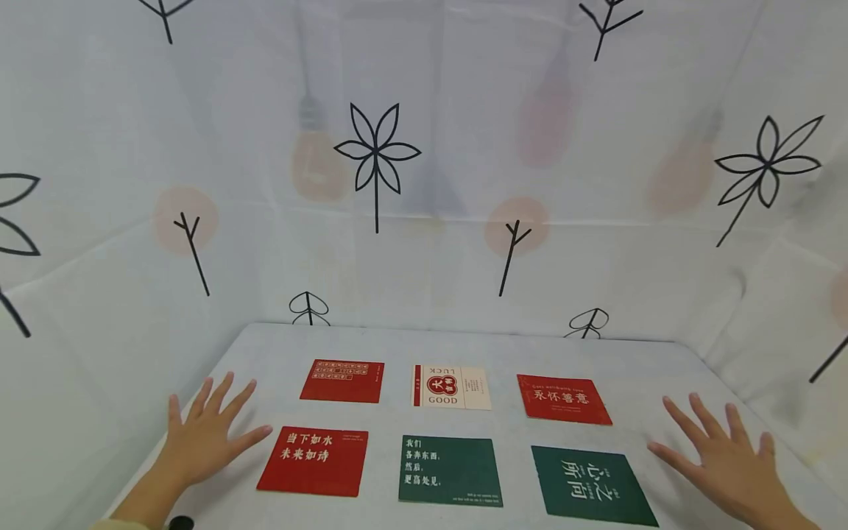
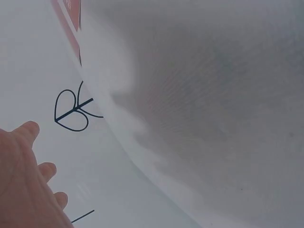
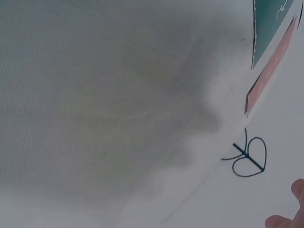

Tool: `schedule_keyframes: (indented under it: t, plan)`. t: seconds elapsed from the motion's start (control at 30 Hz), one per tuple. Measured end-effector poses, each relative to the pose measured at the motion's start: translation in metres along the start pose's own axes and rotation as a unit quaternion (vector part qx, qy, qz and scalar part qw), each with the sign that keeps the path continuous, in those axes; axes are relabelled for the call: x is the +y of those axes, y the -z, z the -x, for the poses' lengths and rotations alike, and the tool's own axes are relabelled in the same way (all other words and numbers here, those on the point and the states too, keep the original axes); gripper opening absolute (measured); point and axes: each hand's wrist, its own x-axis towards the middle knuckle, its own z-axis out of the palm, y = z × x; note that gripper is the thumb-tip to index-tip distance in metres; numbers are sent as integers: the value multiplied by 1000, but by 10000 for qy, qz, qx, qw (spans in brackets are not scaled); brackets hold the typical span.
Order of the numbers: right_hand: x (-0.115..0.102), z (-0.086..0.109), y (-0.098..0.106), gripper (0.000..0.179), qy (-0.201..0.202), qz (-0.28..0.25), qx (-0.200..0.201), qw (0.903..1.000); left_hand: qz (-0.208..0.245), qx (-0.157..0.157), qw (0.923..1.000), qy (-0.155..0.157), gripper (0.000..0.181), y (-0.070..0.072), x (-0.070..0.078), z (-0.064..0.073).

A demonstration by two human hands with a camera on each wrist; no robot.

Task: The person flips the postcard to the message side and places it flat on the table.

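Six is not counted here; several cards lie flat in two rows on a white table. In the back row are a red card (image 1: pixel 342 381), a cream card (image 1: pixel 457 387) with a red emblem and a red card (image 1: pixel 564 400) with white writing. The front row has a red card (image 1: pixel 313 461), a green card (image 1: pixel 450 471) and a tilted green card (image 1: pixel 593 486). My left hand (image 1: pixel 202 442), fingers spread, is left of the front red card. At the right, my right hand (image 1: pixel 725 460) has its fingers spread beside the tilted green card. Neither hand holds anything.
The white table (image 1: pixel 384 342) meets a white cloth backdrop (image 1: pixel 437 280) printed with black plants and pale bulbs. Cloth also hangs along both sides. A small dark object (image 1: pixel 181 523) shows beneath the left wrist.
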Motion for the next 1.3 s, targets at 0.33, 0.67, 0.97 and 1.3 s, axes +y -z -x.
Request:
schedule_keyframes:
  t: [0.33, 0.67, 0.97, 1.3]
  plan:
    - [-10, 0, 4, 97, 193, -103, -85, 9997, 68, 21, 10000, -30, 89, -4, 5, -1]
    - [-24, 5, 3, 97, 190, -377, -301, 9987, 206, 43, 9997, -90, 87, -2, 18, 1]
    - [-40, 12, 4, 94, 340, -539, -391, 9972, 239, 101, 9995, -158, 88, -1, 28, 2]
    - [-50, 12, 3, 94, 513, -588, -238, 9967, 362, 66, 9992, -174, 87, 0, 38, 0]
